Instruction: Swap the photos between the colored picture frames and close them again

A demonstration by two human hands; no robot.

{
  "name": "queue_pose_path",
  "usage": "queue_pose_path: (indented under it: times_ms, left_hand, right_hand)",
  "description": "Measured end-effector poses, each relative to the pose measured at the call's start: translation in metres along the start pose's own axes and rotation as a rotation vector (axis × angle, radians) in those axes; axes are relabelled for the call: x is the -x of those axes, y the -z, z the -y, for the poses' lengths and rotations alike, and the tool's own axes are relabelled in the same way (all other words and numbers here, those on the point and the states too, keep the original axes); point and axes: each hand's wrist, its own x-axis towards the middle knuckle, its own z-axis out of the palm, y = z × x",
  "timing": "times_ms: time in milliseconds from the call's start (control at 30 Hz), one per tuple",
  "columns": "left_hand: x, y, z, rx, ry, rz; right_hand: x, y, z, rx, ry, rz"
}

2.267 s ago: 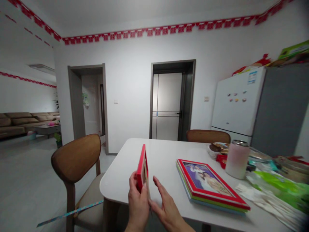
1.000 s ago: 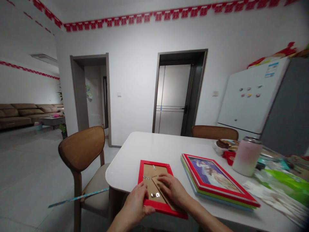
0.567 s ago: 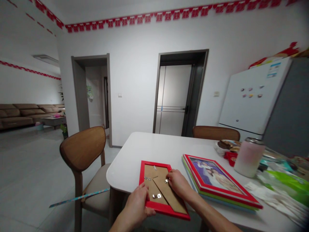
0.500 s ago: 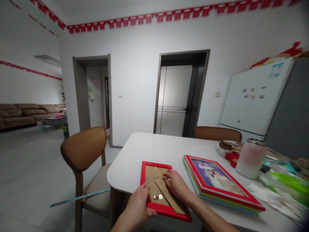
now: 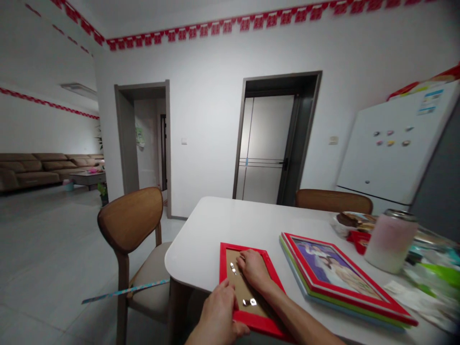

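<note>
A red picture frame (image 5: pixel 223 261) lies face down at the table's near edge, its brown backing board (image 5: pixel 241 291) turned up. My left hand (image 5: pixel 218 311) grips the frame's lower left side, thumb on the near edge and fingers over the rim. Bent and drawn together, the fingers of my right hand (image 5: pixel 253 269) press on the upper part of the board; what is under the fingertips is hidden. Small metal clips (image 5: pixel 249 302) show on the board near its lower end and its left side. My right forearm covers part of the board's right side.
Right of my hands, a stack of picture frames (image 5: pixel 345 273) has a red one with a photo on top. Behind it stand a pink-and-white jar (image 5: pixel 391 242) and plastic bags. A wooden chair (image 5: pixel 132 220) with a patterned strip (image 5: pixel 125 291) across its seat is at left.
My right hand has moved from the board's right side to its upper middle, and the dark slanting stand line is now hidden. The left hand keeps its grip. The view has turned slightly left.
</note>
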Motion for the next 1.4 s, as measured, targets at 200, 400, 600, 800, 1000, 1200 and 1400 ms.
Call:
queue_pose_path:
  times_ms: [200, 400, 600, 800, 1000, 1200, 1400]
  left_hand:
    - [0.000, -0.001, 0.001, 0.015, -0.023, -0.005]
    - [-0.001, 0.000, 0.001, 0.019, -0.014, 0.002]
    - [-0.003, -0.003, 0.002, 0.022, 0.001, -0.005]
    - [-0.007, -0.007, 0.000, 0.113, 0.029, -0.009]
    - [-0.034, 0.005, -0.001, 0.510, 0.010, -0.393]
    - [-0.046, 0.046, 0.048, 0.652, 0.191, -0.493]
    - [-0.040, 0.075, 0.097, 0.574, 0.311, -0.481]
  right_hand:
    - [-0.007, -0.002, -0.015, 0.068, -0.129, 0.007]
    - [0.004, 0.015, -0.006, 0.042, -0.107, 0.014]
    - [0.054, 0.036, -0.016, -0.075, 0.044, 0.083]
    - [0.052, 0.055, -0.012, -0.109, 0.021, 0.091]
    - [0.032, 0.087, 0.022, -0.124, 0.076, 0.043]
    - [0.037, 0.076, 0.021, -0.262, 0.068, -0.015]
    - [0.061, 0.054, -0.039, 0.020, -0.136, 0.056]
